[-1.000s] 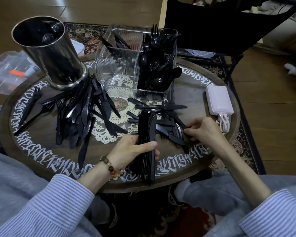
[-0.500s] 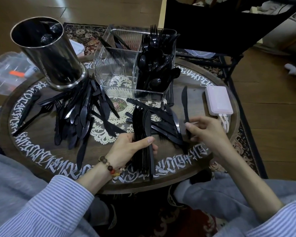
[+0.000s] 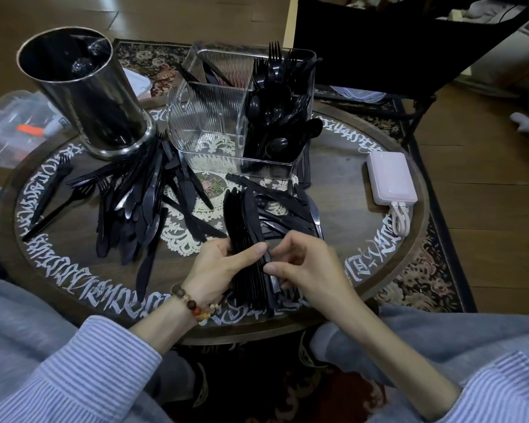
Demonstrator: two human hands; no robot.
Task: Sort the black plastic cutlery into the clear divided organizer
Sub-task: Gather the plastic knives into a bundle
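Observation:
My left hand (image 3: 219, 265) grips a bundle of black plastic knives (image 3: 245, 227) near the table's front edge, blades pointing away from me. My right hand (image 3: 303, 264) pinches one more black knife (image 3: 269, 264) against the right side of that bundle. The clear divided organizer (image 3: 208, 123) stands at the back middle; its right compartments hold forks and spoons (image 3: 272, 96), its back left one a few knives, its front left one looks bare. A loose pile of black cutlery (image 3: 135, 203) lies left of centre, and several knives (image 3: 290, 209) lie just beyond my hands.
A tall shiny metal cylinder (image 3: 86, 90) stands at the back left of the round dark table (image 3: 364, 270). A pink power bank (image 3: 390, 178) with a white cable lies at the right. A black chair (image 3: 379, 44) stands behind the table.
My right hand lifted a knife off the table at the right and brought it left against the bundle in my left hand. The left hand stayed about where it was.

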